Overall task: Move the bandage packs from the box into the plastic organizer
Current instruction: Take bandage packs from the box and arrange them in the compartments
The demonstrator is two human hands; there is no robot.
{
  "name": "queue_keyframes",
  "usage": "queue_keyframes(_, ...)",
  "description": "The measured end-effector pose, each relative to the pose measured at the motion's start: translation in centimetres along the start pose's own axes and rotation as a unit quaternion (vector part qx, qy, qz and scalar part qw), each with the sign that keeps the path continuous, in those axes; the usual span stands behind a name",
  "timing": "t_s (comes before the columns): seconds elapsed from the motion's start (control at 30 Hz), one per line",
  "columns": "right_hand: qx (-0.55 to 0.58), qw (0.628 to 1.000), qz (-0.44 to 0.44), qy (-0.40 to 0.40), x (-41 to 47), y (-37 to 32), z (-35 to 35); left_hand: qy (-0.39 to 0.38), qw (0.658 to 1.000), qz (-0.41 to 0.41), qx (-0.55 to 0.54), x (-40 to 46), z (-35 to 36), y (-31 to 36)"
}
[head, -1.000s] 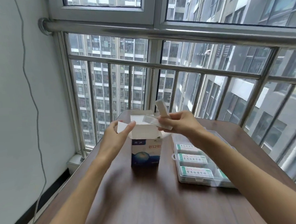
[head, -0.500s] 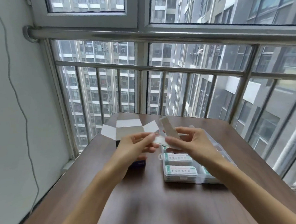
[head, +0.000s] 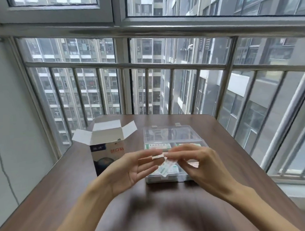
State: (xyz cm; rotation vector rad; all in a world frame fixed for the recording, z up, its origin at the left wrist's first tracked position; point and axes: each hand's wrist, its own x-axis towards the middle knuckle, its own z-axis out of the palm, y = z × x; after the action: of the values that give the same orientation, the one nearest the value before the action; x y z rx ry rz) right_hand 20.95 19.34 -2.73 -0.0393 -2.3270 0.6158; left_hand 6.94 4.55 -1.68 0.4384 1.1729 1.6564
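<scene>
— What are you holding there, above the counter?

— Your two hands meet in mid-air over the near edge of the plastic organizer. Between the fingertips of your left hand and your right hand you pinch a bandage pack: a thin, flat, pale strip, blurred, with a tan tint along its length. A second translucent strip with green print hangs down from your right fingers. Your left palm is open and turned up, only its fingertips on the strip; your right fingers curl in around theirs.

— And the box?

— The box stands upright on the dark wood-grain counter, just left of the organizer. It is white cardboard with a blue-and-white printed front and red characters, and its top flaps are splayed open; what is inside cannot be seen.

— The organizer?

— Clear, hard plastic, rectangular, with its lid tipped back toward the railing and inner walls dividing it. White packets with green labels lie in the compartments. Steel bars, smooth and round, cross the window behind.
</scene>
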Motion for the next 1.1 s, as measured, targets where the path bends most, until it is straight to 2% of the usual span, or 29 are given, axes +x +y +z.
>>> queue_keyframes(0.07,0.015,1.000,0.002,-0.005,-0.4,0.3,0.0,0.035,0.997,0.028,0.064,0.3,0.2,-0.5)
queue_keyframes(0.13,0.039,0.998,0.024,0.034,-0.5,0.7,0.1,0.066,0.991,0.062,0.102,0.4,0.5,-0.9)
queue_keyframes(0.2,-0.001,0.994,0.034,0.107,-0.4,1.1,0.5,0.077,0.988,0.088,0.103,0.5,0.9,-1.4)
queue_keyframes(0.27,-0.084,0.985,0.027,0.148,-0.2,1.3,1.0,0.077,0.989,0.107,0.071,0.6,1.5,-1.7)
queue_keyframes(0.37,-0.207,0.969,0.005,0.137,-0.1,1.4,1.4,0.072,0.991,0.116,-0.014,0.7,2.5,-2.0)
queue_keyframes(0.47,-0.226,0.967,-0.002,0.114,-0.5,1.4,1.3,0.095,0.984,0.150,0.022,1.0,3.0,-2.4)
queue_keyframes(0.5,-0.200,0.974,0.011,0.105,-0.5,1.3,1.1,0.107,0.979,0.165,0.050,1.2,3.1,-2.5)
queue_keyframes(0.57,-0.067,0.991,0.093,0.074,0.1,0.8,0.1,0.119,0.966,0.200,0.113,1.8,3.4,-2.3)
queue_keyframes(0.67,0.159,0.959,0.234,-0.007,2.4,1.7,-2.4,0.101,0.948,0.233,0.194,3.9,3.9,-0.9)
queue_keyframes(0.73,0.197,0.940,0.273,-0.054,3.8,3.1,-3.7,0.085,0.939,0.235,0.235,5.9,4.6,0.0)
queue_keyframes(0.77,0.189,0.941,0.276,-0.053,4.4,3.8,-4.0,0.080,0.933,0.233,0.260,6.8,4.9,0.3)
queue_keyframes(0.83,0.146,0.948,0.281,-0.039,5.2,5.4,-4.2,0.082,0.914,0.228,0.324,8.9,5.4,0.7)
queue_keyframes(1.0,0.024,0.949,0.297,-0.105,5.2,8.7,-3.8,0.096,0.798,0.191,0.563,12.3,5.3,0.7)
queue_keyframes(1.1,0.009,0.951,0.287,-0.113,4.5,9.8,-3.5,0.078,0.760,0.153,0.627,12.9,4.8,0.9)
